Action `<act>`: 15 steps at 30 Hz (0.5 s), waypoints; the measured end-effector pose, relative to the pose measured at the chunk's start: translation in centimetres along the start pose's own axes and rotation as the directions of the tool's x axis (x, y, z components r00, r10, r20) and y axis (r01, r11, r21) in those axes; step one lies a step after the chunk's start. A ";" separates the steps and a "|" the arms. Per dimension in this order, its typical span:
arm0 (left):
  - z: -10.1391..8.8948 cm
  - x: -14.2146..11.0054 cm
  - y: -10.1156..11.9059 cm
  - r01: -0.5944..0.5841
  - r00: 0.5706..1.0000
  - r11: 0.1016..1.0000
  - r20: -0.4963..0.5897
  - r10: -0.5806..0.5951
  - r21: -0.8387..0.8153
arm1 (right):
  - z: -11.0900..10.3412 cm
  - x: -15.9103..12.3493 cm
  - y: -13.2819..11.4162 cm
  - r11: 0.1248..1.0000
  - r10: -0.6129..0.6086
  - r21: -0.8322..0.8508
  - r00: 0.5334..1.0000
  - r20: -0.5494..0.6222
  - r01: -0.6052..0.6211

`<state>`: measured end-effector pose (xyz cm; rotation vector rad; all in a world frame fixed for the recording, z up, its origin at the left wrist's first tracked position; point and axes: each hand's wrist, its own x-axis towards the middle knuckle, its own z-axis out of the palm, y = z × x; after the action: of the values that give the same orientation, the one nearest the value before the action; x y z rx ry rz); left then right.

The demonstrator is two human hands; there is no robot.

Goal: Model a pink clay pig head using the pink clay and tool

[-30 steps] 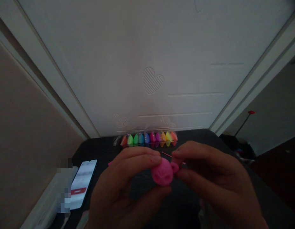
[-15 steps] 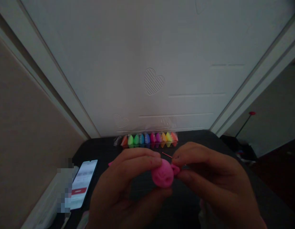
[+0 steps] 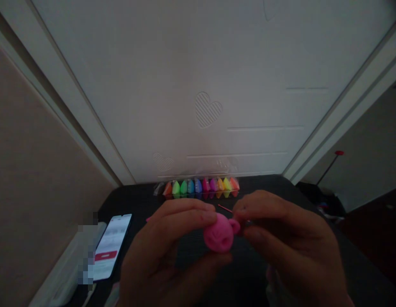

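Note:
My left hand (image 3: 172, 243) grips a ball of pink modelling clay (image 3: 219, 233) between thumb and fingers. Two dark hollows and some creases mark the ball's front. On its right side sticks out a small pink clay loop (image 3: 234, 226), like an ear. Close beside that loop is my right hand (image 3: 290, 243), its thumb and index fingertip slightly apart with nothing visible between them. Behind the hands a thin reddish stick (image 3: 224, 208) lies on the dark table. A bit of pink (image 3: 148, 219) peeks out behind my left fingers.
A row of colourful clay packets (image 3: 198, 187) lies along the table's back edge, against a white panel (image 3: 185, 85) with embossed hearts. At the left are a lit phone (image 3: 110, 247) and a pale, partly blurred object (image 3: 63, 264). A red-tipped rod (image 3: 329, 167) stands at the right.
My right thumb and index finger have parted from the small pink loop and moved slightly right. The loop now shows more fully. My left hand keeps the ball in place.

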<state>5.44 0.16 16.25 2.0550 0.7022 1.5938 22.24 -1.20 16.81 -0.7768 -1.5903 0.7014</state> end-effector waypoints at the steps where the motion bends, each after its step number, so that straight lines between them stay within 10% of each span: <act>1: 0.0 0.0 0.0 0.004 1.000 1.000 -0.001 -0.004 0.004 | 0.0 0.0 0.0 1.000 -0.007 -0.001 1.000 0.003 0.007; 15: 0.0 0.1 0.4 0.025 1.000 1.000 0.005 -0.025 0.015 | 0.3 0.2 0.1 1.000 -0.012 0.026 1.000 0.021 0.012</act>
<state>5.48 -0.05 16.57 2.0523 0.7366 1.5736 21.96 -0.96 16.80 -0.7428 -1.6012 0.7222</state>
